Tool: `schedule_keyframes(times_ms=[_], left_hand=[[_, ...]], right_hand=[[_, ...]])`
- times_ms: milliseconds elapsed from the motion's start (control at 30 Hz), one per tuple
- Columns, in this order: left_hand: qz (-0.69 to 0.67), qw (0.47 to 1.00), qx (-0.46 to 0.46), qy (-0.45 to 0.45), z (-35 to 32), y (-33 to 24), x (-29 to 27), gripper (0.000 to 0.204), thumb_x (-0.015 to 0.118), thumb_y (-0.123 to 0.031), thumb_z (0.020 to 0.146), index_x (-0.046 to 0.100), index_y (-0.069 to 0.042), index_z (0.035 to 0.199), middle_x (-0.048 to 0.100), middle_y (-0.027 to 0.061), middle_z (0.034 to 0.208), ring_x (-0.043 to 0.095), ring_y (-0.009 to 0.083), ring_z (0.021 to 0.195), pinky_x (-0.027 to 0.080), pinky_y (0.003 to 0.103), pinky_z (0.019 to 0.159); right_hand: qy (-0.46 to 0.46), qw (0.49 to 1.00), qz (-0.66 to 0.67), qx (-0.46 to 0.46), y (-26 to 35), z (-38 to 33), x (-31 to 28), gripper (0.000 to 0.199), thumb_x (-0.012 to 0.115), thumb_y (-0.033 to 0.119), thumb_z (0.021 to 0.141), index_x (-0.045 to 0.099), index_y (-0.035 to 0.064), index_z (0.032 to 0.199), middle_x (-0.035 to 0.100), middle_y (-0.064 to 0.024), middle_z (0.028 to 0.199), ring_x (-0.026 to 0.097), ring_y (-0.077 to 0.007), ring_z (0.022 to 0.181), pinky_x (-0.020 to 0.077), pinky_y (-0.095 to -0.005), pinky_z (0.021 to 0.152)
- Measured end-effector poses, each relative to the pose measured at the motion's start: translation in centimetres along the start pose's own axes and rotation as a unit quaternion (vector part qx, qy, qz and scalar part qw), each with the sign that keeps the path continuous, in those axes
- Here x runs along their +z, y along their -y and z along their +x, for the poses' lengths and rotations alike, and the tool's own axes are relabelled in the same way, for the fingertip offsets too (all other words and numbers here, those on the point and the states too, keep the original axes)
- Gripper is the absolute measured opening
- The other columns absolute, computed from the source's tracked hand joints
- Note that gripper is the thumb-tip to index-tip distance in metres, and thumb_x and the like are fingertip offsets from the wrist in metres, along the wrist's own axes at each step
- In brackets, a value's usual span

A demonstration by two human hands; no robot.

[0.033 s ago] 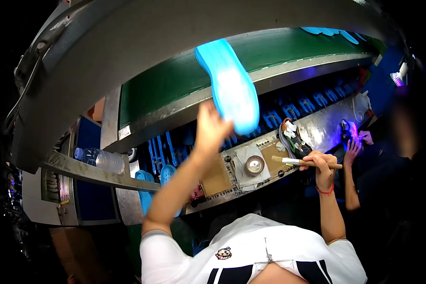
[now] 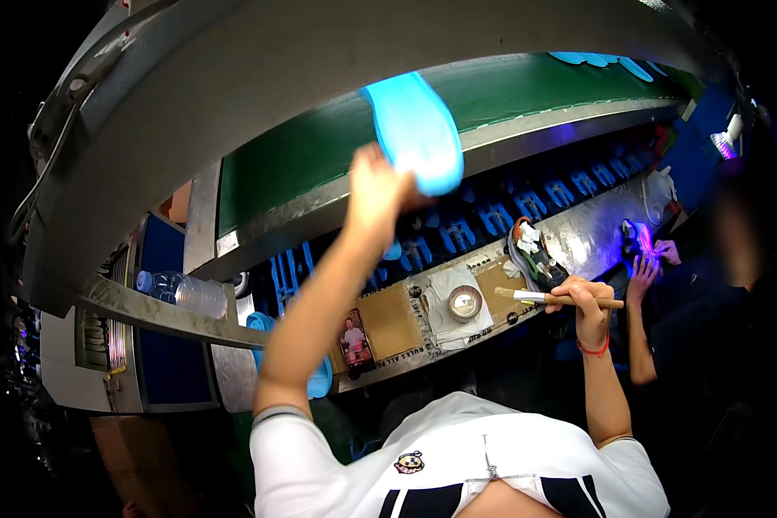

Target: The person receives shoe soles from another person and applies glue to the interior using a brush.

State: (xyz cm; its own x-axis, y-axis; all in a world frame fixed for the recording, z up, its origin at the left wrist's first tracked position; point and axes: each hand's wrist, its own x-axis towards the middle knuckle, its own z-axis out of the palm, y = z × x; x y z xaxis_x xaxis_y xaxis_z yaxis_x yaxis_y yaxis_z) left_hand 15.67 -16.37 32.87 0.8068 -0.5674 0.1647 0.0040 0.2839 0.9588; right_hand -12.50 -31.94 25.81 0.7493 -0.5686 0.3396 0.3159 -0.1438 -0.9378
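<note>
In the upper centre, the left hand [image 2: 378, 194] grips a blue sole [image 2: 419, 129] — far end hidden behind a grey beam [image 2: 363, 34]. Right of centre, the right hand [image 2: 585, 307] clasps a brush [image 2: 533, 297] — near a round pot [image 2: 451, 306], contents unclear.

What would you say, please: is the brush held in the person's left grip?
No, the brush is in the right grip, while the left grip holds a blue shoe sole.

Free room over green belt [image 2: 527, 95], right of blue sole [image 2: 419, 129] — grey beam [image 2: 319, 52] above.
</note>
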Motion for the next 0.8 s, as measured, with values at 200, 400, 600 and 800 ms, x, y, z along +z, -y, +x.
schedule_keyframes(times_ms=[200, 400, 600, 800], left_hand=[[-0.098, 0.993, 0.062, 0.030, 12.8, -5.2, -3.5, 0.054, 0.062, -0.019, 0.089, 0.038, 0.014, 0.125, 0.059, 0.0242, 0.111, 0.066, 0.0257, 0.085, 0.058, 0.029, 0.064], [0.069, 0.992, 0.102, -0.037, -8.9, 9.9, -7.1, 0.047, 0.058, -0.005, 0.089, 0.034, -0.005, 0.130, 0.060, 0.0106, 0.110, 0.058, 0.0124, 0.055, 0.040, 0.019, 0.041], [0.245, 0.725, -0.031, -0.643, -29.9, 26.0, -25.6, 0.039, 0.065, -0.016, 0.086, 0.041, 0.001, 0.112, 0.048, 0.0123, 0.098, 0.052, 0.0206, 0.081, 0.046, 0.031, 0.072], [-0.131, 0.649, -0.195, -0.724, -36.8, 23.8, -38.0, 0.057, 0.073, -0.045, 0.074, 0.053, -0.002, 0.105, 0.050, 0.0109, 0.091, 0.049, 0.0219, 0.074, 0.045, 0.035, 0.064]], right_hand=[[0.076, 0.996, -0.001, 0.040, -1.8, -0.2, 1.2, 0.032, 0.049, 0.014, 0.085, 0.067, -0.0122, 0.079, 0.064, -0.0207, 0.071, 0.064, -0.0238, 0.059, 0.0507, -0.0281, 0.060], [0.142, 0.983, -0.023, 0.118, -4.8, -2.4, 2.6, 0.030, 0.049, 0.011, 0.087, 0.068, -0.0113, 0.080, 0.067, -0.0180, 0.072, 0.064, -0.0211, 0.059, 0.0503, -0.0274, 0.058], [0.175, 0.969, -0.018, 0.176, -7.5, -3.2, 3.9, 0.028, 0.048, 0.009, 0.090, 0.068, -0.0097, 0.085, 0.068, -0.0163, 0.077, 0.066, -0.0198, 0.063, 0.0495, -0.0253, 0.058], [0.203, 0.955, -0.010, 0.214, -8.6, -3.3, 6.0, 0.028, 0.048, 0.010, 0.091, 0.068, -0.0086, 0.087, 0.068, -0.0149, 0.076, 0.066, -0.0189, 0.065, 0.0494, -0.0249, 0.060]])
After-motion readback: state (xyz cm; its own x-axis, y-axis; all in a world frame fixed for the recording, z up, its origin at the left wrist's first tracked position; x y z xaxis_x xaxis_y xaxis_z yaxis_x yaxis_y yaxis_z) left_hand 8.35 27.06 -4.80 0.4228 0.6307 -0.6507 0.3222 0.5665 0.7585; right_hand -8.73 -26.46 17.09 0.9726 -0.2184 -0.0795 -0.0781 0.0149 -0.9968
